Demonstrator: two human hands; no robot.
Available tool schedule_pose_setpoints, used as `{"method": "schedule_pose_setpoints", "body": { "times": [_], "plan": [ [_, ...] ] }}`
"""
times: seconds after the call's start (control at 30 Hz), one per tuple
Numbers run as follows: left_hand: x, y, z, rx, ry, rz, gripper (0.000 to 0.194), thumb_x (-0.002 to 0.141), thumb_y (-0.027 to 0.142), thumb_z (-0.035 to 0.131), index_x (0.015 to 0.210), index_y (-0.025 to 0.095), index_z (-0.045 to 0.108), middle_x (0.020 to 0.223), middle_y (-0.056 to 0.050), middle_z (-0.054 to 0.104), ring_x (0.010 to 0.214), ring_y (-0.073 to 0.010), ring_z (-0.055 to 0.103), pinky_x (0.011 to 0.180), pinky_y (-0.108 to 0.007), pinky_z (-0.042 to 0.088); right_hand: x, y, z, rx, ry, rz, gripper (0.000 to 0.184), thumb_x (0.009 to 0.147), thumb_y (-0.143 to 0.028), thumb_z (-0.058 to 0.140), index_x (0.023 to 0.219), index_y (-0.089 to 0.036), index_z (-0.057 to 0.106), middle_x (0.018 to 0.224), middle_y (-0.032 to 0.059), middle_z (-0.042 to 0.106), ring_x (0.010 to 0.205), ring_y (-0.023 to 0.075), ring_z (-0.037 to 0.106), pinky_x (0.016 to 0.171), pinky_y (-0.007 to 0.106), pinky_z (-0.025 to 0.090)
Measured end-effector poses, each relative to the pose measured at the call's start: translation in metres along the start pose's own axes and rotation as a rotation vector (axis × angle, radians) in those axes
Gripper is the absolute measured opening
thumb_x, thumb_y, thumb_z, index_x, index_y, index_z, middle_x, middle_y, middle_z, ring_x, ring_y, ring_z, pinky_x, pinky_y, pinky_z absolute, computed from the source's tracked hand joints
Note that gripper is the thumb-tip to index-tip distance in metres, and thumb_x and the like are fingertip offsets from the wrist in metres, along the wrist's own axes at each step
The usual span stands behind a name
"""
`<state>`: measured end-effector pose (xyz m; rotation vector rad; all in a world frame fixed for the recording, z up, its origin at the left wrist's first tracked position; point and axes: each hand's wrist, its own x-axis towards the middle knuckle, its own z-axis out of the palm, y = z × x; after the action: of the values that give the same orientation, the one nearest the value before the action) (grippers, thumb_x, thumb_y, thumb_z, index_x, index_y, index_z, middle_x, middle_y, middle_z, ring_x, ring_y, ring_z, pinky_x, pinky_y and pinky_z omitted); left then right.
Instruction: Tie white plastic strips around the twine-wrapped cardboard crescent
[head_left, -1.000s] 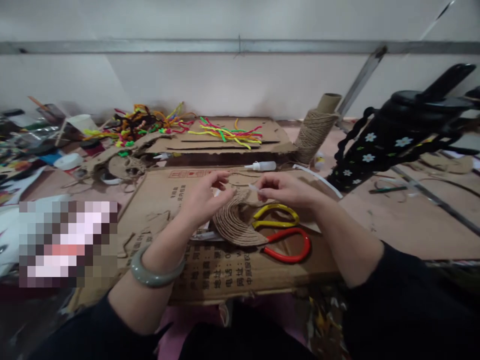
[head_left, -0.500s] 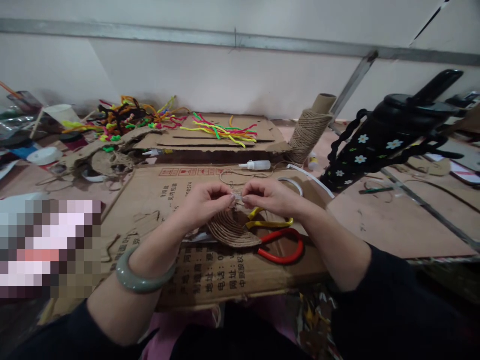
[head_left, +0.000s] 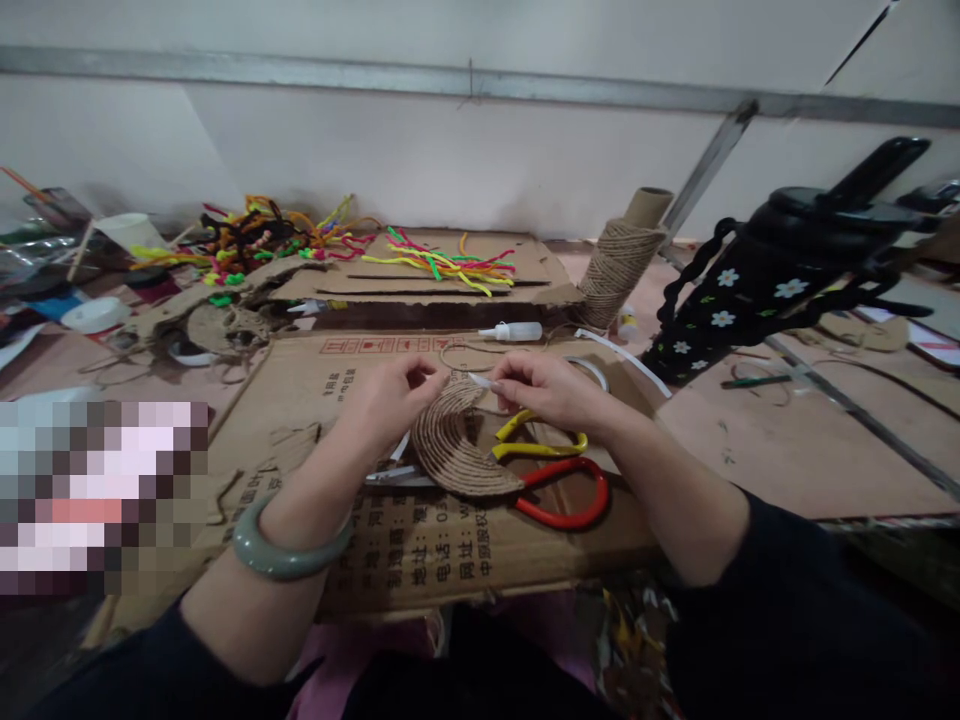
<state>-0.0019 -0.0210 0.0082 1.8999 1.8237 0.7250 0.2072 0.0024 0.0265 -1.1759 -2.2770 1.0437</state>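
right hand, one: pinched one white sliver. left hand, one: apart, hold not tellable. twine crescent, one: lay over printed cardboard, near both. step, as judged: handling the sliver; next called for steady pinching. scissor handles, two; twine spool, one.

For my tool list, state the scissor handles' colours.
One yellow handle, one red handle; best seen in the head view.

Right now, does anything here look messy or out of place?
The scissors lie partly under the curved twine piece, their yellow handle and red handle oddly mismatched. Back left, coloured fuzzy stems sit in an untidy tangle.
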Motion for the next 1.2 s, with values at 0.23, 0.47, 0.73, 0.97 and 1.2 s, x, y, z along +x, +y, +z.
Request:
{"method": "schedule_pose_setpoints", "body": {
  "times": [0.23,0.47,0.73,0.97,1.2],
  "plan": [
    [0.001,0.001,0.002,0.228,-0.130,-0.099,0.054,0.073,0.048,0.063,0.119,0.019,0.061,0.090,-0.011,0.071,0.079,-0.0284,0.064,0.067,-0.035,0.042,0.003,0.008,0.004,0.008,-0.005,-0.044,0.005,0.083,-0.021,0.049,0.082,-0.019,0.054,0.074,0.0011,0.062,0.066,0.0122,0.057,0.062,0.025,0.044],
    [0.000,0.000,0.007,0.244,-0.079,-0.073,0.055,0.073,0.047,0.063,0.120,0.018,0.060,0.091,-0.013,0.070,0.080,-0.0292,0.064,0.071,-0.037,0.043,0.003,0.009,0.004,-0.010,0.017,-0.048,0.007,0.082,-0.018,0.049,0.083,-0.019,0.056,0.073,0.0006,0.063,0.067,0.0121,0.057,0.061,0.025,0.043],
    [-0.002,0.006,0.000,0.398,-0.080,-0.095,0.039,0.081,0.050,0.047,0.091,0.021,0.072,0.082,-0.015,0.070,0.084,-0.0330,0.064,0.072,-0.040,0.044,0.001,0.011,0.004,-0.175,-0.122,-0.093,0.008,0.082,-0.018,0.047,0.080,-0.019,0.055,0.078,0.0015,0.064,0.070,0.0124,0.056,0.064,0.025,0.040],
    [0.003,-0.005,0.003,0.118,-0.176,-0.085,0.032,0.079,0.045,0.050,0.075,0.021,0.070,0.061,-0.006,0.065,0.056,-0.0188,0.056,0.054,-0.028,0.036,0.000,0.010,0.013,-0.276,-0.146,-0.082,0.011,0.086,-0.025,0.046,0.084,-0.020,0.055,0.080,0.0022,0.062,0.070,0.0132,0.052,0.063,0.026,0.037],
    [0.006,-0.011,0.005,-0.425,-0.086,-0.132,0.027,0.071,0.040,0.064,0.085,0.016,0.065,0.056,-0.001,0.061,0.051,-0.0138,0.054,0.052,-0.025,0.040,0.004,0.012,0.011,-0.103,0.047,-0.040,0.009,0.085,-0.024,0.048,0.081,-0.019,0.055,0.078,0.0013,0.060,0.070,0.0122,0.051,0.064,0.025,0.038]
  ]
}}
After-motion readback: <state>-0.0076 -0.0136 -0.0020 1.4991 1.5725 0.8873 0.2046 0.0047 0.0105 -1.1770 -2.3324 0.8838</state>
